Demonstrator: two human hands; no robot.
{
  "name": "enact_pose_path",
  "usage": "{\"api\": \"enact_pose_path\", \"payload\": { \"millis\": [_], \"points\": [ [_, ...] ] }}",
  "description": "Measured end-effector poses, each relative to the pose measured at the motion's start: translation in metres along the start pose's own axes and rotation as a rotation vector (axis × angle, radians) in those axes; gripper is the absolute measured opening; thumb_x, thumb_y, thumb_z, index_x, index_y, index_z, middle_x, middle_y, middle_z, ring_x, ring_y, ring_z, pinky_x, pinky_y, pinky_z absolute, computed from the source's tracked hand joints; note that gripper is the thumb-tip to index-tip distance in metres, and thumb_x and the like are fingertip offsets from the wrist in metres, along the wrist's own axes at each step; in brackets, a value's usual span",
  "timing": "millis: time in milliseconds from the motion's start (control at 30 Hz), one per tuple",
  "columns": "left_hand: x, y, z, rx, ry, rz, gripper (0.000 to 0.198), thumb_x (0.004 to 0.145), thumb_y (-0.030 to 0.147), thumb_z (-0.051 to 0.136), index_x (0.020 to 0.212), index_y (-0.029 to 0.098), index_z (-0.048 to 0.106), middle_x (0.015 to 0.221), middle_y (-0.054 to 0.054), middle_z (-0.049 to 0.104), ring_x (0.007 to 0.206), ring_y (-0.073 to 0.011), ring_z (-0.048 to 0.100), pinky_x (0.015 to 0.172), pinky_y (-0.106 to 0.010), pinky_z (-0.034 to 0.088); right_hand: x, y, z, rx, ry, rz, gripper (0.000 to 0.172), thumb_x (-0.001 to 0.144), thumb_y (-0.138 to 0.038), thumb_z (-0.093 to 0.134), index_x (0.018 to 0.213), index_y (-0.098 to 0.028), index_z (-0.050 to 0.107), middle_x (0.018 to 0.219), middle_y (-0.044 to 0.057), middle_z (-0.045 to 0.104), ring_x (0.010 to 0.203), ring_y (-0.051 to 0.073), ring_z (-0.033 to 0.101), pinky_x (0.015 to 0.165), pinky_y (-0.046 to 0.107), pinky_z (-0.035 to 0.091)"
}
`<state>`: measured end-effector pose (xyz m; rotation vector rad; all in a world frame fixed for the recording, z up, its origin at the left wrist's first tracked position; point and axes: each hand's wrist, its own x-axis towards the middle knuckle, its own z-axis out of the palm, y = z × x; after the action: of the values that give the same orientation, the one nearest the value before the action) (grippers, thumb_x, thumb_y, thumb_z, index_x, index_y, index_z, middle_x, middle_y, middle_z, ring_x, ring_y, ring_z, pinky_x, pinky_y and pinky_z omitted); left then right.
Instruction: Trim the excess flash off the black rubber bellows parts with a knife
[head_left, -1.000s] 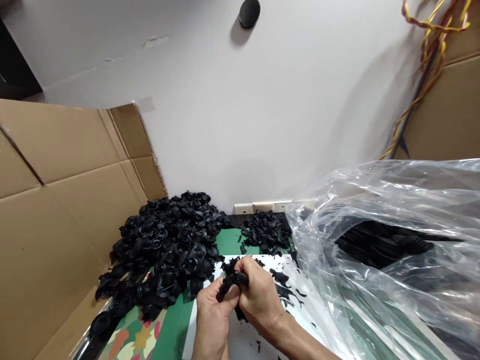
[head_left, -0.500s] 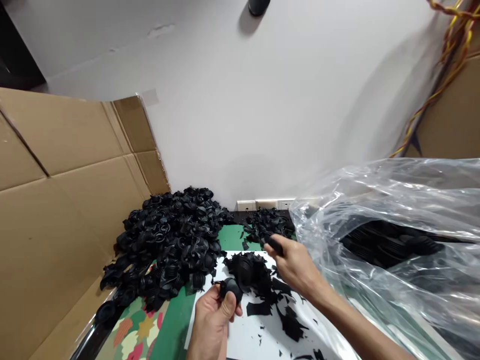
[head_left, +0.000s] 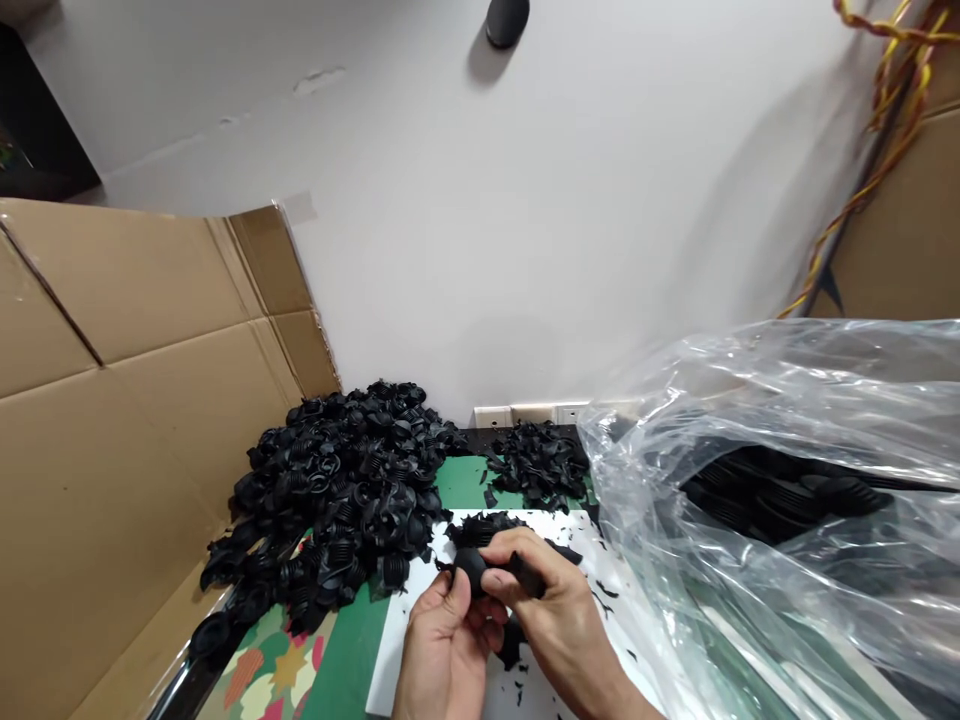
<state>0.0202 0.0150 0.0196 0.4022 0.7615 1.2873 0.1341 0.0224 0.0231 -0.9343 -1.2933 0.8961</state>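
At 6 o'clock, part (head_left: 472,568): is resting between both hands, above sheet (head_left: 397,650).
Left hand (head_left: 442,650): fingers are clamping part from below.
Right hand (head_left: 559,620): fingers are pinching its edge.
Advice: probably gripping close to edge is giving better control.

Nothing legible anywhere: no lettering, label, brand, number or sign to be read on the cardboard (head_left: 112,420), the clear plastic bag (head_left: 787,600), or the white wall (head_left: 525,250). Only a wordless leaf print on the green mat (head_left: 262,685) covering the surface.
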Motion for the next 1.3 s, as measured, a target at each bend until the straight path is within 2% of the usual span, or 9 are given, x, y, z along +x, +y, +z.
{"api": "enact_pose_path", "payload": {
  "millis": [100,200,367,500,633,733,933,1100,1300],
  "points": [
    [0.0,-0.004,0.006,0.061,-0.066,0.003,0.023,0.062,0.029,0.078,0.07,0.008,0.069,0.057,-0.005,0.064,0.05,-0.0122,0.054,0.045,-0.021,0.034,-0.003,0.009,0.003,0.001,0.091,-0.009,0.015,0.076,-0.026,0.058,0.062,-0.02,0.056,0.071,0.003,0.056,0.059,0.016,0.055,0.048,0.025,0.044],
    [-0.001,-0.007,0.012,0.123,-0.064,-0.001,0.025,0.066,0.031,0.074,0.068,0.007,0.069,0.053,-0.005,0.062,0.048,-0.0107,0.052,0.043,-0.021,0.031,-0.003,0.014,0.0,-0.12,0.122,-0.063,0.019,0.078,-0.024,0.055,0.059,-0.02,0.051,0.061,0.0,0.052,0.052,0.014,0.049,0.044,0.022,0.039],
    [0.003,-0.009,0.019,0.055,0.014,0.005,0.025,0.055,0.026,0.082,0.07,0.01,0.07,0.062,-0.004,0.064,0.049,-0.0082,0.049,0.048,-0.019,0.037,-0.002,0.011,0.001,-0.392,0.148,-0.177,0.015,0.072,-0.012,0.044,0.062,-0.023,0.042,0.052,-0.004,0.046,0.045,0.012,0.043,0.042,0.02,0.037],
    [0.001,-0.005,0.016,0.137,0.024,0.1,0.024,0.052,0.027,0.083,0.062,0.011,0.069,0.054,0.0,0.058,0.044,-0.0057,0.042,0.044,-0.018,0.032,0.004,0.007,0.004,-0.474,0.113,-0.26,0.014,0.065,-0.014,0.043,0.059,-0.024,0.035,0.053,-0.005,0.043,0.043,0.011,0.04,0.042,0.021,0.034],
    [-0.011,-0.007,0.006,0.267,-0.111,0.077,0.028,0.046,0.032,0.085,0.05,0.012,0.065,0.041,0.001,0.051,0.038,-0.0066,0.037,0.039,-0.021,0.026,0.024,0.012,-0.006,-0.49,0.155,-0.206,0.013,0.073,-0.018,0.038,0.061,-0.024,0.038,0.052,-0.003,0.044,0.045,0.014,0.043,0.044,0.023,0.034],
    [-0.016,-0.009,0.0,0.255,-0.132,0.035,0.032,0.045,0.037,0.085,0.052,0.012,0.064,0.04,0.001,0.051,0.035,-0.0068,0.037,0.04,-0.023,0.028,0.04,0.016,-0.02,-0.499,0.218,-0.139,0.014,0.077,-0.023,0.039,0.063,-0.023,0.04,0.055,-0.002,0.044,0.051,0.016,0.043,0.05,0.026,0.034],
    [-0.009,-0.003,-0.005,0.079,-0.128,-0.067,0.029,0.059,0.033,0.079,0.058,0.011,0.06,0.046,0.0,0.052,0.042,-0.0088,0.047,0.047,-0.022,0.029,0.042,0.009,-0.03,-0.435,0.049,-0.028,0.019,0.077,-0.032,0.045,0.062,-0.022,0.045,0.055,-0.004,0.045,0.051,0.014,0.041,0.05,0.024,0.032],
    [-0.009,0.001,-0.005,0.03,-0.134,-0.105,0.027,0.058,0.03,0.08,0.061,0.011,0.061,0.054,-0.001,0.057,0.044,-0.0085,0.047,0.048,-0.022,0.031,0.03,0.004,-0.028,-0.349,-0.118,0.05,0.022,0.075,-0.032,0.049,0.057,-0.021,0.045,0.051,-0.005,0.042,0.05,0.012,0.039,0.046,0.022,0.03],
    [-0.009,0.005,-0.003,0.024,-0.159,-0.135,0.024,0.061,0.03,0.077,0.06,0.011,0.063,0.055,-0.002,0.058,0.043,-0.0089,0.046,0.049,-0.023,0.032,0.024,0.009,-0.032,-0.269,-0.184,0.103,0.016,0.076,-0.027,0.049,0.062,-0.019,0.052,0.059,-0.003,0.052,0.058,0.015,0.049,0.055,0.025,0.039]
  ]
}}
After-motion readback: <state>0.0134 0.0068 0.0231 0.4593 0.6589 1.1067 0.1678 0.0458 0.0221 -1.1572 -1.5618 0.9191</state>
